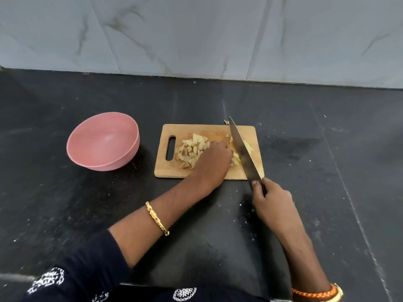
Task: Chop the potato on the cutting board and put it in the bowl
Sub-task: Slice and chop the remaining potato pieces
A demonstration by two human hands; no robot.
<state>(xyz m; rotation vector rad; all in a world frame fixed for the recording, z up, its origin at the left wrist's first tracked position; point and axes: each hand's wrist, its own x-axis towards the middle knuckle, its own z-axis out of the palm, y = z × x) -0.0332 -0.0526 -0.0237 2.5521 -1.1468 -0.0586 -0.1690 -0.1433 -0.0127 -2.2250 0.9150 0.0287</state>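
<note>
A wooden cutting board (220, 130) lies on the dark counter. A pile of chopped potato pieces (192, 150) sits on its left half. My left hand (214, 159) rests on the board and holds down potato strips (236, 160) with curled fingers. My right hand (269, 200) grips the handle of a long knife (242, 149), whose blade lies across the strips on the board's right half. More potato slices (248, 146) show beyond the blade. An empty pink bowl (103, 141) stands to the left of the board.
The black stone counter (87, 203) stretches around the board, speckled with small crumbs. A marble-tiled wall (196, 35) rises behind it. One small potato scrap (226, 121) lies at the board's far edge.
</note>
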